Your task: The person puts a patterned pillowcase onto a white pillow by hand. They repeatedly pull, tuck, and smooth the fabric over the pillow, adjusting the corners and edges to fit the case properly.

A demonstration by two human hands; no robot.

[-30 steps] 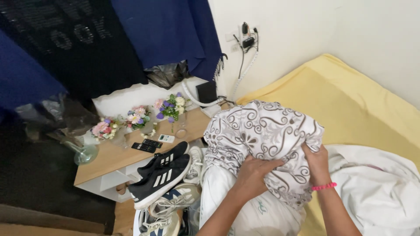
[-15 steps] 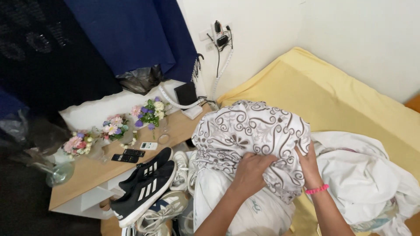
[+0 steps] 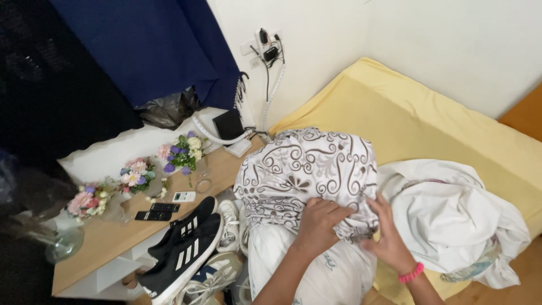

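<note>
Head view: I look down at my two hands on a pillow, on the edge of a bed.
Left grip: my left hand [image 3: 319, 223] is closed on the patterned pillowcase [image 3: 307, 169], with the fingers curled into the cloth near its open end.
Right grip: my right hand [image 3: 387, 237] has its fingers on the bunched edge of the same pillowcase. It looks like a pinch, but I cannot tell how tight it is. There is a pink band on this wrist.
Pillow: the white pillow [image 3: 307, 265] sticks out below the pillowcase, which covers its top part. It stands up between my arms, against the yellow bed [image 3: 418, 124].
White sheet: a crumpled white sheet [image 3: 451, 214] lies on the bed, just beside my right hand.
Tabletop: the wooden tabletop [image 3: 107, 237] is to my left. It holds small flower bunches [image 3: 180, 155] and remotes [image 3: 155, 212].
Shoes: black shoes with white stripes [image 3: 180, 245] lie beside the pillow, low down.
What changed: half a second ago my right hand was higher, up on the side of the pillowcase. Now it is lower, close to my left hand at the bunched edge. My left hand has stayed put.
</note>
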